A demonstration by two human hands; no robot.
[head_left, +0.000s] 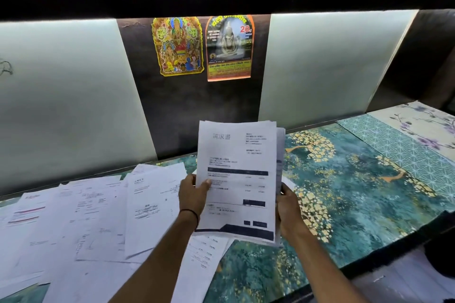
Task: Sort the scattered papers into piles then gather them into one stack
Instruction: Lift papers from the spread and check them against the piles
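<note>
I held a sheaf of papers [237, 179] up above the table [344, 192].

My left hand [193, 193] gripped its left edge, thumb on the front sheet, and my right hand [288, 206] clasped the right edge, hands apart. More scattered papers [98, 216] lay overlapping on the table to my left.

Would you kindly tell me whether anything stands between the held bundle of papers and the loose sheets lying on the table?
Nothing visible does. The left hand and right hand grip the bundle by its side edges above the table, and the loose sheets lie uncovered just left of and below it.
</note>
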